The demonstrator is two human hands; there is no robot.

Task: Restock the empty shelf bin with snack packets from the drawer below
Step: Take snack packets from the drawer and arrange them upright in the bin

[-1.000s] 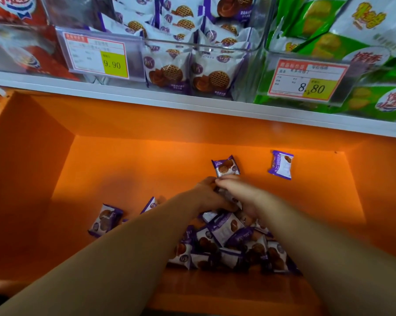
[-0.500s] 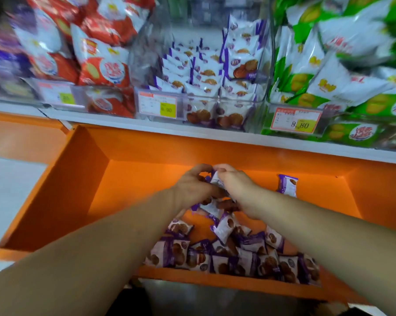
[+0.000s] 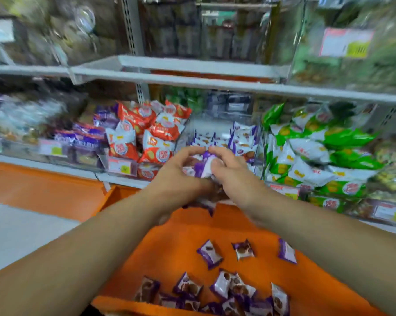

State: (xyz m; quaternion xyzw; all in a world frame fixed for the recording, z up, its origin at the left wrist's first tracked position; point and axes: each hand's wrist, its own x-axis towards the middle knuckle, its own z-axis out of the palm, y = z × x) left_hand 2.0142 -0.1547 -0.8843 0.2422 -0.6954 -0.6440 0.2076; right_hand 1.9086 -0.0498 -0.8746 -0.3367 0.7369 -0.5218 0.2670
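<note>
My left hand (image 3: 177,174) and my right hand (image 3: 232,173) are cupped together around a bundle of purple-and-white snack packets (image 3: 203,167), raised in front of the clear shelf bin (image 3: 217,124). That bin holds several of the same packets along its right side and back. Below my arms the orange drawer (image 3: 169,252) stands open, with several loose purple packets (image 3: 229,286) scattered on its floor. One packet end pokes out under my hands.
Red-and-white snack bags (image 3: 146,135) fill the bin to the left; green-and-white bags (image 3: 311,153) fill the one to the right. Yellow price tags hang on the bin fronts. A grey upper shelf (image 3: 192,74) runs overhead. Grey floor lies at the left.
Both hands rose out of the drawer with a bundle of packets, up to the front of the clear bin. The camera tilted upward, showing more of the shelves.
</note>
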